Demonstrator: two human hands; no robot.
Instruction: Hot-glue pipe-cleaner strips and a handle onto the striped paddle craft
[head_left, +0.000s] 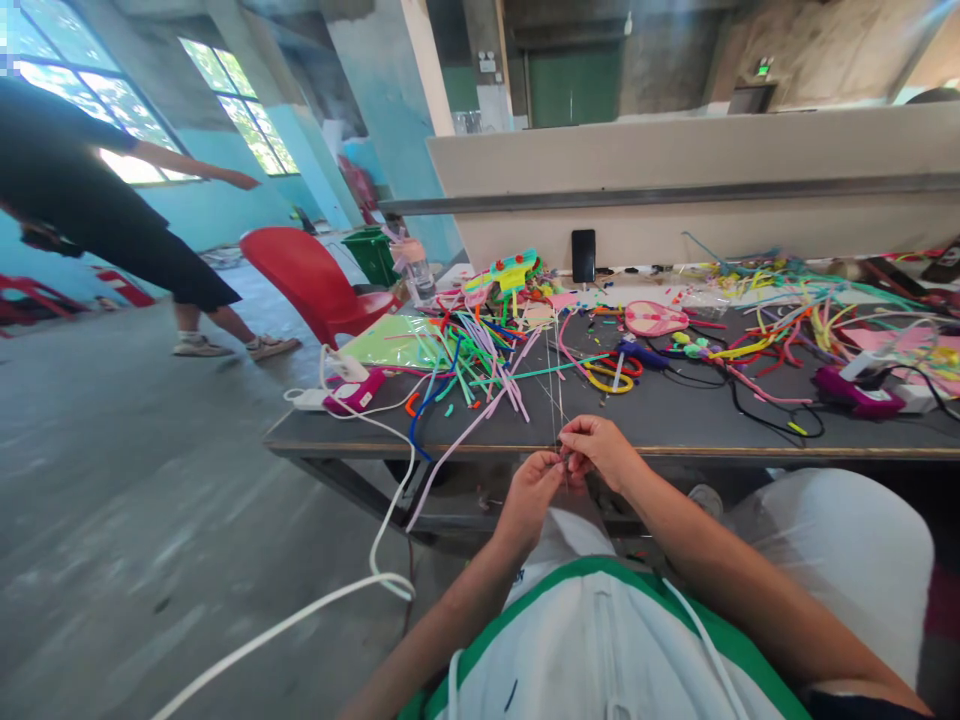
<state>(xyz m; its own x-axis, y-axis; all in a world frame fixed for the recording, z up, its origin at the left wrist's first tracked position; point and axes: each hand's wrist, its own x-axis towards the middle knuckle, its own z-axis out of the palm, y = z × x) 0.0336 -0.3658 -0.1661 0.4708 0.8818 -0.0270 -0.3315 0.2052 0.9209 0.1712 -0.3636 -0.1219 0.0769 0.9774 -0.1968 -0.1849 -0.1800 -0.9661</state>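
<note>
My left hand (535, 484) and my right hand (598, 447) meet just in front of the table's near edge, fingertips pinched close together. Both are closed on thin pale strands (553, 385), which stretch up from the fingers over the table; whether they are thread or fine wire I cannot tell. The part between the fingertips is mostly hidden. Beyond the hands lies a loose heap of coloured pipe cleaners (480, 350), mainly lilac, green and blue. Right of the strands are scissors with yellow and red handles (609, 380) and a dark blue glue gun (643, 352).
The dark table (697, 418) also bears a phone (583, 256), a pink oval piece (655, 318), and purple power strips at left (355, 392) and right (862, 396). A white cable (386, 525) hangs off its left end. A red chair (300, 275) and a standing person (97, 190) are at left.
</note>
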